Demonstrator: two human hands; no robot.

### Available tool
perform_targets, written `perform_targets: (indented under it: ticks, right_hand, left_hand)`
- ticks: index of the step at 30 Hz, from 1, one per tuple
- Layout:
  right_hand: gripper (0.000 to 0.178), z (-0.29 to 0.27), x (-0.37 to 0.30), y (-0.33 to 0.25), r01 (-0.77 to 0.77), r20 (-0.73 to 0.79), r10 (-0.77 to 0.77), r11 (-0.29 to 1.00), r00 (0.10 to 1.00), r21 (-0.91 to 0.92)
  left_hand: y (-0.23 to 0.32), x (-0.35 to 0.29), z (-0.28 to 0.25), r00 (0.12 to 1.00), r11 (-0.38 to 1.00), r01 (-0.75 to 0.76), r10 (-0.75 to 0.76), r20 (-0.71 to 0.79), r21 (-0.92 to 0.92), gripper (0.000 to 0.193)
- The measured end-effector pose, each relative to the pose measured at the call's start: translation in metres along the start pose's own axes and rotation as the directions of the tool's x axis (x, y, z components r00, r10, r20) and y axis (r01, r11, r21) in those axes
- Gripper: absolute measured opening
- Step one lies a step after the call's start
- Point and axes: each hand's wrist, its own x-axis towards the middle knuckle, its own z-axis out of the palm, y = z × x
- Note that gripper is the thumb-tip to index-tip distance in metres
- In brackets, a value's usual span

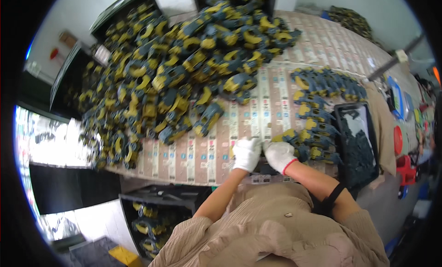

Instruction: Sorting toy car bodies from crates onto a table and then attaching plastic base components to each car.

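Note:
My left hand (247, 154), in a white glove, is closed at the near edge of the table; whatever its fingers hold is hidden. Close beside it is my right hand (279, 156), gloved in white with a red cuff edge, its fingers curled inward over something I cannot make out. Just past the right hand lies a yellow and dark grey-blue plastic housing (286, 136); whether the hand touches it is unclear. Similar housings (317, 124) stand lined up in a column to the right. A dark object (264, 168) shows partly below my hands.
A large heap of loose housings (184, 59) covers the table's left and far side. To the right, a black tray (338, 129) holds dark scraps. A black crate (159, 195) with more housings is below the table's edge. A red stool (405, 170) stands farther right.

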Motion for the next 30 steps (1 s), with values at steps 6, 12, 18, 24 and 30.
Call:
perform_targets:
  ticks: [6,12,18,24,30]
  right_hand:
    - [0.036,-0.050,-0.051,0.062,-0.087,-0.160,0.187,0.869,0.969,0.487]
    - [0.025,-0.006,-0.153,0.234,-0.592,-0.330,0.815,0.575,0.476,0.565]
    - [0.026,0.079,-0.235,0.367,-0.840,-0.077,0.934,0.348,0.348,0.416]
    - [0.031,0.100,-0.190,0.410,-0.822,0.197,0.913,0.206,0.356,0.531]
    - [0.028,0.110,-0.177,0.430,-0.714,0.374,0.855,-0.006,0.360,0.700]
  left_hand:
    - [-0.091,0.082,-0.067,0.946,0.915,0.178,-0.059,-0.319,0.361,0.026]
    - [-0.140,0.091,-0.064,0.961,0.881,0.266,-0.274,-0.036,0.391,0.045]
    - [-0.079,0.075,-0.022,0.995,0.982,-0.001,-0.018,0.099,0.189,0.055]
    - [-0.030,0.078,0.005,0.981,0.984,0.026,-0.059,0.185,0.179,0.055]
    - [-0.002,0.082,0.011,0.976,0.977,0.089,-0.125,0.180,0.196,0.063]
